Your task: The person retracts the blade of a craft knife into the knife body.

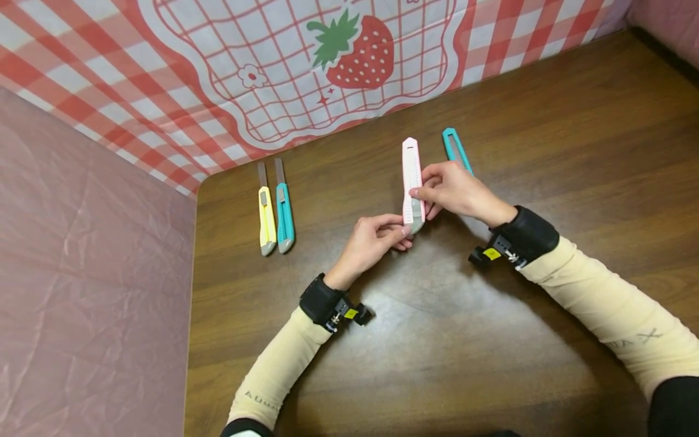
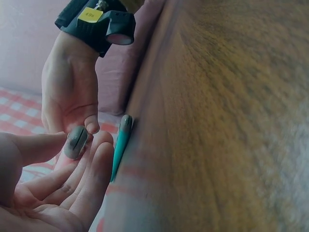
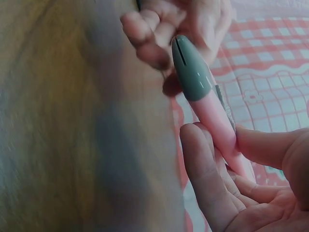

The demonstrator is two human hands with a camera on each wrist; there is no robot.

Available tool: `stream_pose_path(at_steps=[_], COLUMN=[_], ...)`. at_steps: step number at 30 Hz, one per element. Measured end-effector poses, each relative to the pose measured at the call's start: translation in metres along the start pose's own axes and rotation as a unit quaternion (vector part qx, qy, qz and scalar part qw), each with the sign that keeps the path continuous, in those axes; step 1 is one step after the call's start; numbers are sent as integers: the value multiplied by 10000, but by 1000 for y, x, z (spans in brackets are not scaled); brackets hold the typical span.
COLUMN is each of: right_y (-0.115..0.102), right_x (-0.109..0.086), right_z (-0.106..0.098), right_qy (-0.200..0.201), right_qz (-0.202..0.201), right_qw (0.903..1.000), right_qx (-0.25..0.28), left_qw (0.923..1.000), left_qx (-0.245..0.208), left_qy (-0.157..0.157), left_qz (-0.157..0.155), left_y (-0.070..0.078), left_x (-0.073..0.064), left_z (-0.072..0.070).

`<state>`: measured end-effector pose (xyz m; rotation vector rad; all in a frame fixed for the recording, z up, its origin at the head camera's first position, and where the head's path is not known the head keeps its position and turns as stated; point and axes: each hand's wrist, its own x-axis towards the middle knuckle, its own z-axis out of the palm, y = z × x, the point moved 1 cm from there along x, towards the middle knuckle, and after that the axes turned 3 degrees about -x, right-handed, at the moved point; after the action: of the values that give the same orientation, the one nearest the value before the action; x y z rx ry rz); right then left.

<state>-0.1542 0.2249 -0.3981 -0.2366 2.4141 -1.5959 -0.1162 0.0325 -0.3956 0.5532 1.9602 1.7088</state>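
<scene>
A pink utility knife [image 1: 411,167] is held up between both hands, its grey end cap [image 3: 190,67] toward the person. My right hand [image 1: 461,191] grips the pink body from the right side, thumb on the face and fingers behind. At the lower end, my left hand [image 1: 368,243] pinches around the grey cap, with the thumb tip on it in the left wrist view. No bare blade sticks out of the pink knife's far end. Just beyond the right hand lies a teal utility knife [image 1: 455,149], its near part hidden by that hand.
To the left, a yellow utility knife [image 1: 267,221] and another teal one [image 1: 285,218] lie side by side on the wooden table [image 1: 338,364], blades extended away from the person. A red checked cloth with a strawberry [image 1: 364,54] hangs along the back edge. Pink fabric [image 1: 93,273] covers the left side.
</scene>
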Motion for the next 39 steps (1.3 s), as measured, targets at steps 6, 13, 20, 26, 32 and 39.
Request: stream_pose_path(at_steps=[6, 13, 20, 26, 32, 39], right_y=[2, 6, 12, 12, 11, 12], right_x=[8, 20, 29, 31, 32, 35], right_z=[-19, -31, -35, -36, -36, -35], right_qy=[118, 168, 253, 212, 173, 213], right_qz=[136, 207, 343, 438, 540, 600], right_qw=[9990, 9952, 9873, 9825, 9791, 9730], right_qx=[-404, -939, -1533, -1799, -1954, -2217], left_qw=[9999, 9996, 9991, 9990, 9987, 9986], left_qx=[15, 170, 158, 78, 117, 108], left_qy=[-135, -196, -373, -420, -459, -470], left_qz=[23, 65, 85, 157, 197, 205], left_y=[1, 5, 6, 5, 5, 6], left_x=[0, -3, -4, -4, -4, -5], left_z=[-1, 0, 0, 0, -1, -1])
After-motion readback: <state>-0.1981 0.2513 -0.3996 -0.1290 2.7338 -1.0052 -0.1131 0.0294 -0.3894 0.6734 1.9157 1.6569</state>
